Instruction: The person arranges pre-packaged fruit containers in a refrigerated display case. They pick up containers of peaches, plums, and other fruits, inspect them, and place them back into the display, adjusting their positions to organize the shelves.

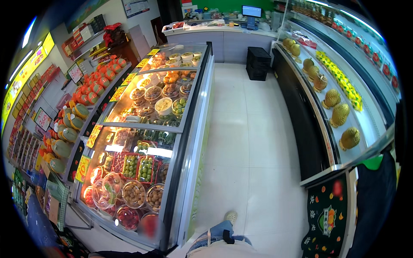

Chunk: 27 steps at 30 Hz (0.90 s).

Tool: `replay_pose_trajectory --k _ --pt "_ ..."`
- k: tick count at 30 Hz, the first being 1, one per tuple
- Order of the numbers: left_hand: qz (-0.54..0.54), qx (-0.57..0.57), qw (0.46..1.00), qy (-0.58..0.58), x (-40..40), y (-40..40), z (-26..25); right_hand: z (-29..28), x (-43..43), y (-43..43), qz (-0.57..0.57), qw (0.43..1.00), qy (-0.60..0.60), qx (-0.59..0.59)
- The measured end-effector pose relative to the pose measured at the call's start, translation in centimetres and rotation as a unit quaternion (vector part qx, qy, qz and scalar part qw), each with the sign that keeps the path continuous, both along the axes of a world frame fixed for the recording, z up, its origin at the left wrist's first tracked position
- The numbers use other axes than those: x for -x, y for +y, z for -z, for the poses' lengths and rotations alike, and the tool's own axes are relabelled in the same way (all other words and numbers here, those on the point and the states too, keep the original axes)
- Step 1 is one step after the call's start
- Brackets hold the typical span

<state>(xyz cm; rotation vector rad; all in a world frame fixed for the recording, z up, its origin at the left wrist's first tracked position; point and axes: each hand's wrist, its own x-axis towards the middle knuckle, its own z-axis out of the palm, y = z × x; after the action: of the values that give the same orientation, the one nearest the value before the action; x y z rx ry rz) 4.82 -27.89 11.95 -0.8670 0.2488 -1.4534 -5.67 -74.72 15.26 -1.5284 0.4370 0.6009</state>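
Neither of my hands is in view. My legs in blue jeans (222,229) and one pale clog (231,216) show at the bottom, on a tiled floor (246,138). At my left stands a glass-topped display case (142,125) with tubs and trays of fruit. Inside it are a clear round tub of brown fruit (134,194), a tub of dark red fruit (127,217) and red trays of green fruit (146,169). At my right, golden durian-shaped fruits (340,114) stand on a white refrigerated shelf beside a row of small yellow items (342,82).
Stacked black crates (258,63) stand at the aisle's far end, before a counter (222,42) with a monitor (251,11). Melons (61,147) and orange-wrapped fruit (93,87) line a stand beyond the case. Dark patterned panels (329,213) edge the right side.
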Motion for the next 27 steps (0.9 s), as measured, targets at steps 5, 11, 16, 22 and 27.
replay_pose_trajectory --k 5,11,16,22,27 --pt "-0.045 0.034 0.998 0.002 -5.4 -6.2 -2.6 -0.8 -8.9 -8.3 -0.022 1.0 -0.001 0.007" --pt "-0.074 0.059 0.995 0.028 -12.5 -13.8 -3.2 1.5 -21.1 -17.4 -0.081 0.997 0.004 -0.002" --pt "-0.125 0.069 0.989 0.022 -19.3 -21.1 -4.5 2.9 -33.5 -25.3 -0.179 0.984 -0.005 -0.001" --pt "-0.151 0.074 0.983 0.078 -29.0 -26.8 -9.4 2.2 -51.7 -30.4 -0.31 0.949 -0.055 0.006" --pt "-0.262 -0.087 0.961 -0.004 -31.5 -28.4 -4.8 1.9 -65.8 -28.9 -0.406 0.91 -0.085 -0.008"
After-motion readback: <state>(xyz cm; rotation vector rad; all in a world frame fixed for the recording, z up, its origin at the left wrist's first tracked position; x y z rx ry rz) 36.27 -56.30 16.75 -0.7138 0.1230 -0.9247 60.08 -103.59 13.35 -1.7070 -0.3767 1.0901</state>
